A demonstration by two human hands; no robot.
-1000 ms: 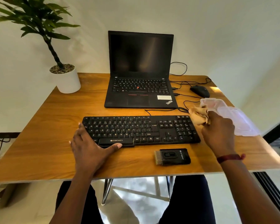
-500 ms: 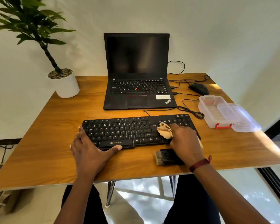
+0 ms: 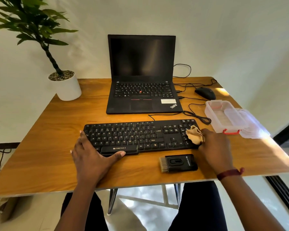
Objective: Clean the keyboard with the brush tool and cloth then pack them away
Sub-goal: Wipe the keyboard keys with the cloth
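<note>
Wooden table [image 3: 40, 139] across middle of frame. Black laptop [image 3: 141, 64] open at top centre, screen dark. Potted plant [image 3: 65, 85] upper left. Black keyboard [image 3: 132, 135] at centre, just below laptop. Clear plastic box [image 3: 223, 117] open at right. Left hand [image 3: 92, 159] flat, fingers spread, on keyboard's left end. Right hand [image 3: 215, 147] at keyboard's right end, fingers curled round crumpled tan cloth [image 3: 194, 135], cloth on number pad. Brush tool [image 3: 178, 163] flat on table just below keyboard, bristles toward left, untouched. Mouse [image 3: 205, 93] upper right.
</note>
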